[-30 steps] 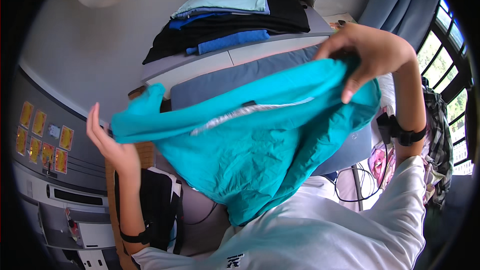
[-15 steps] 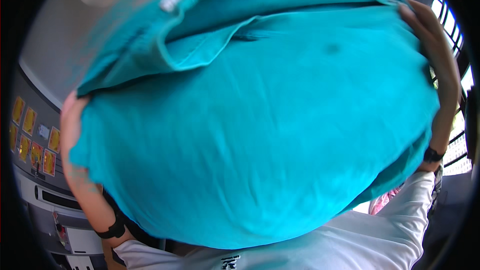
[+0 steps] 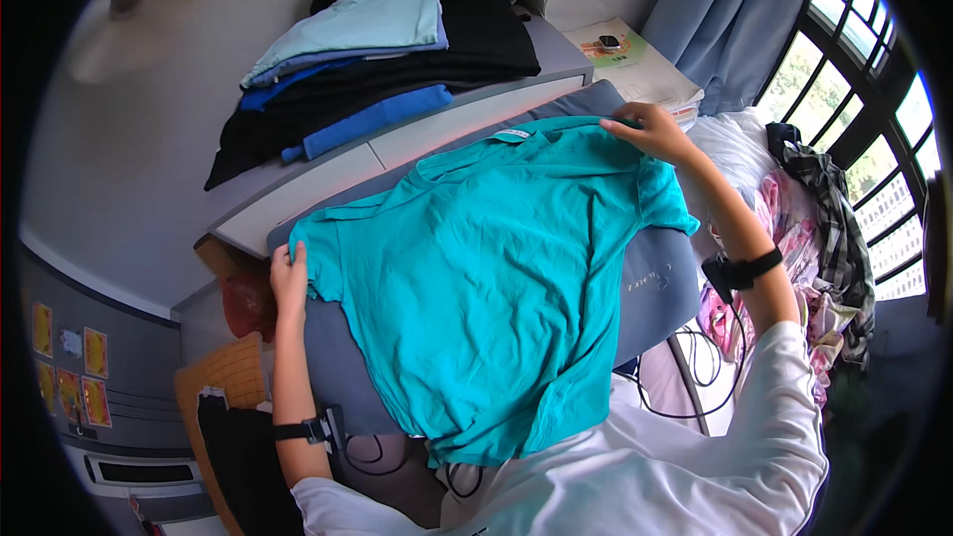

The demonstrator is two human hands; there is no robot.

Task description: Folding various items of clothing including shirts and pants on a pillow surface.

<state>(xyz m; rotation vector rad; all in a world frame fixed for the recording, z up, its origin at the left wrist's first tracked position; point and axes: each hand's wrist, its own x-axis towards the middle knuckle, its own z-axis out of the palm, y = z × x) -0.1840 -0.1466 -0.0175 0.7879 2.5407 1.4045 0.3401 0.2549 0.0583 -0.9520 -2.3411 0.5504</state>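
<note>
Left hand, at the middle left of the frame, pinches the end of one sleeve of a teal shirt between thumb and fingers. Right hand, right of centre in the upper half, grasps the same shirt at its opposite shoulder, with that sleeve draping down below the fingers. So the shirt lies between the two hands, filling the middle of the frame, its collar toward the top and its body running down below both hands. It is spread but wrinkled over a grey-blue pad, with the hem reaching past the pad to the person's white top at the lower edge. A black strap circles the left forearm, and a black band circles the right, with a thin cable looping below it.

Beyond the pad, a pile of folded clothes sits on a ledge in the upper middle, with a rolled blue cloth along its front. A watch lies to the right of that. At the right, a plaid cloth hangs over pink patterned fabric near the window.
</note>
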